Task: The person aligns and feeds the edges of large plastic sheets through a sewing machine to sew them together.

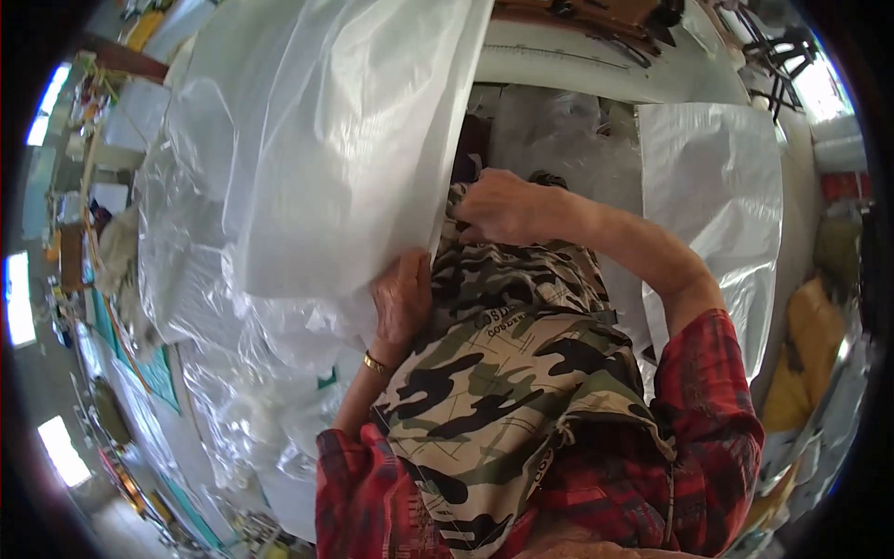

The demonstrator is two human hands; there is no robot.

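Observation:
A large white translucent plastic sheet [326, 158] rises at the left, its straight edge running down toward my hands. My left hand [404, 296], with a gold band at the wrist, is closed at the sheet's lower corner, its fingertips partly behind the plastic. Close to that same edge, my right hand [512, 207] is curled shut just above the camouflage cloth [494, 373]. What its fingers hold is hidden. The cloth covers my front and reaches up beneath both hands, with folds bunched under the right one.
Another white plastic sheet [712, 205] lies at the right. Crumpled clear plastic [261, 419] is heaped at the lower left. Across the far side runs a pale surface with a marked scale [559, 58]. A tan-brown piece of material [805, 354] sits at the far right.

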